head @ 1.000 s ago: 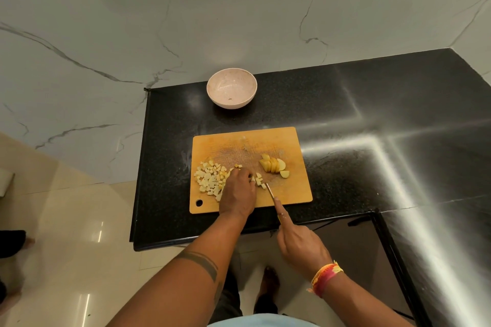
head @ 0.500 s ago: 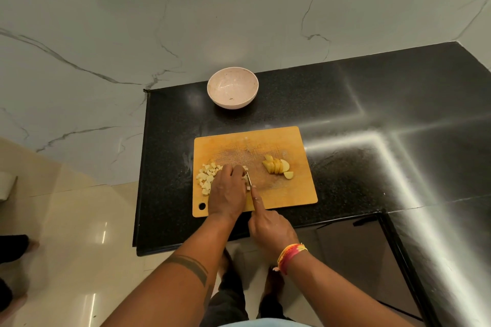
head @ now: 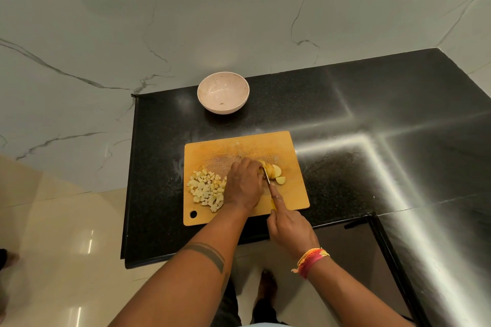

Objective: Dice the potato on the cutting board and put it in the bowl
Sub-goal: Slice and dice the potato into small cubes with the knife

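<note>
The right hand (head: 288, 225) grips the knife (head: 267, 179) by its yellow handle, forefinger laid along the spine, blade reaching forward to the potato slices (head: 275, 171). The left hand (head: 244, 184) rests knuckles-up on the board (head: 239, 151), its fingertips at the near end of the slices; whether they pinch a slice or only press on it I cannot tell, since the hand hides them. The finished dice (head: 206, 188) lie in a heap just left of the left hand. The bowl (head: 223, 91) stands on the worktop (head: 345, 114) well beyond both hands, nothing in it yet.

The step in hand looks like cutting the remaining slices. To do it well, keep the left fingertips tucked back so the knuckles guide the blade, hold the slices together as one stack, and cut straight down in even widths. The blade sits very close to the left fingers, so short, steady strokes seem wise
</note>
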